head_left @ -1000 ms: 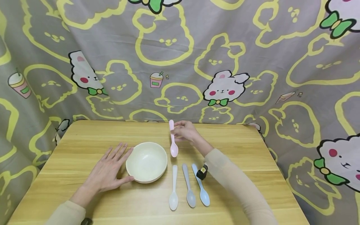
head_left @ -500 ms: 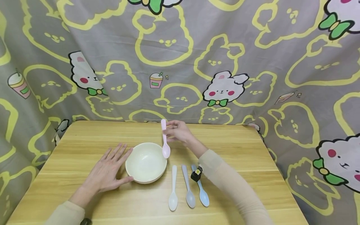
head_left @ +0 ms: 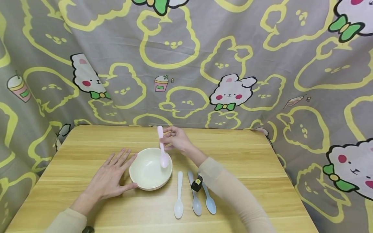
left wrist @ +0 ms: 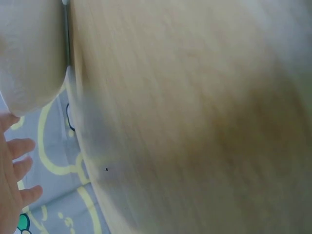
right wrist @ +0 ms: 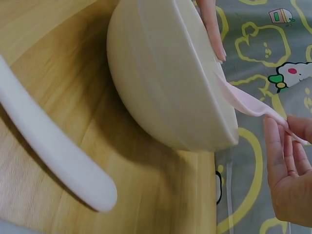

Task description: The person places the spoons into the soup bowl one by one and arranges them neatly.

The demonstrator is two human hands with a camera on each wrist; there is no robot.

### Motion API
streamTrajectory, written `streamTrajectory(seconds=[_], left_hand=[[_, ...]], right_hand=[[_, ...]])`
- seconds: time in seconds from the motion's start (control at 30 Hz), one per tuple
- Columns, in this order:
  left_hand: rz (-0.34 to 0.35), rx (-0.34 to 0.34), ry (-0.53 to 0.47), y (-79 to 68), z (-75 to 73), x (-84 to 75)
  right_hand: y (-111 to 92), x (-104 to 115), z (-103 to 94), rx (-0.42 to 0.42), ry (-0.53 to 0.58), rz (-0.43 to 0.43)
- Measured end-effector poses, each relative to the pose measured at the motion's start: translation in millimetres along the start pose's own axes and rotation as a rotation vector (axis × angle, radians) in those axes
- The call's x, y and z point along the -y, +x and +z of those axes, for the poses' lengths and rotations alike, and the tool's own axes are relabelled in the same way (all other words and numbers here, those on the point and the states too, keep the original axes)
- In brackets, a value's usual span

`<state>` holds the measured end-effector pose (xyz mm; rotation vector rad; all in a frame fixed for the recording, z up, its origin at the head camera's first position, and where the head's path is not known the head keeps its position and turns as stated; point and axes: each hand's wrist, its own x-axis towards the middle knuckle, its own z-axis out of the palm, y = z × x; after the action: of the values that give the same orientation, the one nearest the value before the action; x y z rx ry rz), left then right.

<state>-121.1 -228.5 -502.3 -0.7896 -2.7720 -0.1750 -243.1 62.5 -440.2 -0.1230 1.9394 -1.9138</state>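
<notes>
A cream bowl (head_left: 148,174) stands on the wooden table. My left hand (head_left: 112,176) lies at its left side with fingers spread, the thumb and index finger touching the rim. My right hand (head_left: 177,140) pinches a pink spoon (head_left: 164,158) by its handle. The spoon's bowl end points down over the right part of the cream bowl. In the right wrist view the pink spoon (right wrist: 243,101) dips past the rim, its tip hidden behind the bowl wall (right wrist: 161,73). The left wrist view shows the left fingers (left wrist: 22,168) beside the bowl (left wrist: 31,53).
To the bowl's right lie a white spoon (head_left: 179,208), a grey spoon (head_left: 196,207) and a light blue spoon (head_left: 211,205), side by side. My right forearm (head_left: 233,191) and its black wrist camera (head_left: 197,183) pass over the grey and blue handles. A patterned curtain (head_left: 186,64) surrounds the table (head_left: 247,142).
My right hand has carried the pink spoon leftward, from beside the bowl to over its right part. The left hand and the bowl have stayed in place.
</notes>
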Motion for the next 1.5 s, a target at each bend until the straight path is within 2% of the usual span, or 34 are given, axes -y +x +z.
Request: streamTrajectory(seconds=[0.43,0.67,1.13,1.5], left_hand=[[-0.008,0.022,0.005,-0.6,-1.2,-0.4],[-0.006,0.015,0.011,0.0,-1.7,-0.1],[-0.001,0.018,0.019,1.2,-2.5,-1.4],[0.005,0.013,0.024,1.6,-3.1,-1.2]], right_hand=[[-1,-6,24.1,0.03,-0.001,-0.015],[-1,-11,36.7,0.046,-0.066,-0.047],[-1,-22,53.3,0.022,-0.143,-0.061],[-3,-26,64.9,0.05,-0.195,-0.074]])
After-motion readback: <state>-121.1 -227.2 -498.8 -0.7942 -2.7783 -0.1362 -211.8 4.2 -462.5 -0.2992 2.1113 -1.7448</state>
